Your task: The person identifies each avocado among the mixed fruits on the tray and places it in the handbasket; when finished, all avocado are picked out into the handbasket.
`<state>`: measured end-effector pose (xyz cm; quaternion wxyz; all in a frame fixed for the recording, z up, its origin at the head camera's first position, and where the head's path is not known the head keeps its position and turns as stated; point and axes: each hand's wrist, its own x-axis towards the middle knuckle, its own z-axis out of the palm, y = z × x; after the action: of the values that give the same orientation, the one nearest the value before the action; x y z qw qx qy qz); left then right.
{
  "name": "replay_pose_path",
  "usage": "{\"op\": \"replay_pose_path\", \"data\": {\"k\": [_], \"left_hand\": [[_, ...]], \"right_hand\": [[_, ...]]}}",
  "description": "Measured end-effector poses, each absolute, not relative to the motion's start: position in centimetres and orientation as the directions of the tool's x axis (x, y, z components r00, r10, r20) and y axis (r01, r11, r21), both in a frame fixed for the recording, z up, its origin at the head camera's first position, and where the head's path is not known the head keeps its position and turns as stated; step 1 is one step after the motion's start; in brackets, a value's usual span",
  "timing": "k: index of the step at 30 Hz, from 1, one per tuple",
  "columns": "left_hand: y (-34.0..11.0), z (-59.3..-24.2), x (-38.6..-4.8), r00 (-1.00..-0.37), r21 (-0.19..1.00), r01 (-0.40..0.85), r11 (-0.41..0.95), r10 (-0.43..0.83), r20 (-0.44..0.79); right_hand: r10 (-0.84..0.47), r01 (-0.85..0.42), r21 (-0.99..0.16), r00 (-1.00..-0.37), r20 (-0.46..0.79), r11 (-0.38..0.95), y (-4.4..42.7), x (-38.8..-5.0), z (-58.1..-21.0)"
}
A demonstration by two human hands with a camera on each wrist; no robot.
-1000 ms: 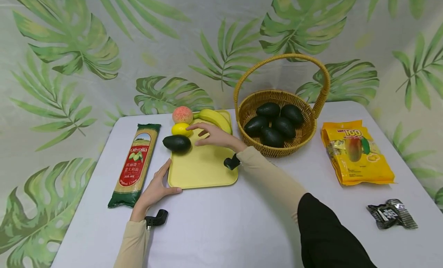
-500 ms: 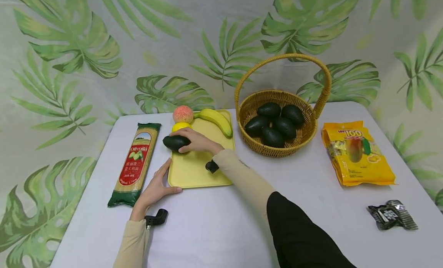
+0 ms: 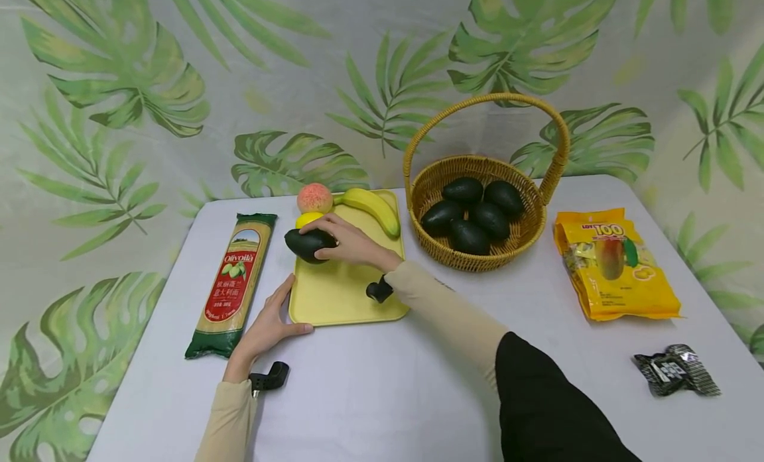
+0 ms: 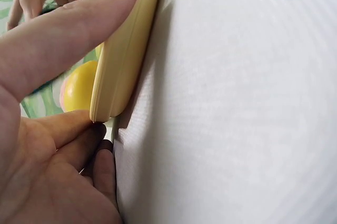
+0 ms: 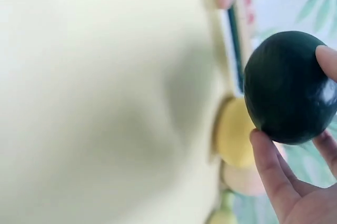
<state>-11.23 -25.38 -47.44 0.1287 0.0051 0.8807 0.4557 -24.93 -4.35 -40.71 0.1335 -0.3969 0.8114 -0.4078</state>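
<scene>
A dark green avocado [image 3: 309,245] is gripped in my right hand [image 3: 352,243], between the thumb and fingers. The right wrist view shows the same avocado [image 5: 289,87] raised off the yellow tray [image 5: 105,98]. My left hand [image 3: 268,323] rests at the tray's near left corner, thumb along the front edge and fingers beside the left edge. Up close, the left thumb [image 4: 73,32] lies straight against the tray rim [image 4: 124,61]. A lemon [image 3: 309,219], partly hidden behind the right hand, a peach [image 3: 315,198] and a banana [image 3: 371,209] are on the tray.
A wicker basket [image 3: 420,246] with a tall handle holds several avocados, right of the tray. Left of the tray lies a spaghetti packet [image 3: 233,283]. A yellow candy bag [image 3: 615,263] and a small black wrapped packet [image 3: 677,370] lie on the right of the white table [image 3: 382,396].
My right hand has moved left from above the tray to the avocado and gripped it. The avocado has since lifted and shifted slightly right. The left hand stays at the tray corner.
</scene>
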Motion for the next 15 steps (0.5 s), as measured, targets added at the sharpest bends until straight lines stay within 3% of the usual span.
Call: {"op": "replay_pose_path", "data": {"k": [7, 15], "left_hand": [[-25.3, -47.6, -11.2, -0.969, 0.805, -0.105, 0.584, 0.122, -0.215], [-25.3, -47.7, -11.2, -0.968, 0.81, -0.107, 0.576, 0.124, -0.216]], "right_hand": [[-0.769, -0.53, -0.812, -0.616, 0.171, 0.245, 2.5, -24.8, -37.8], [-0.682, -0.461, -0.833, -0.717, 0.146, 0.306, 13.4, -25.2, -35.3]]}}
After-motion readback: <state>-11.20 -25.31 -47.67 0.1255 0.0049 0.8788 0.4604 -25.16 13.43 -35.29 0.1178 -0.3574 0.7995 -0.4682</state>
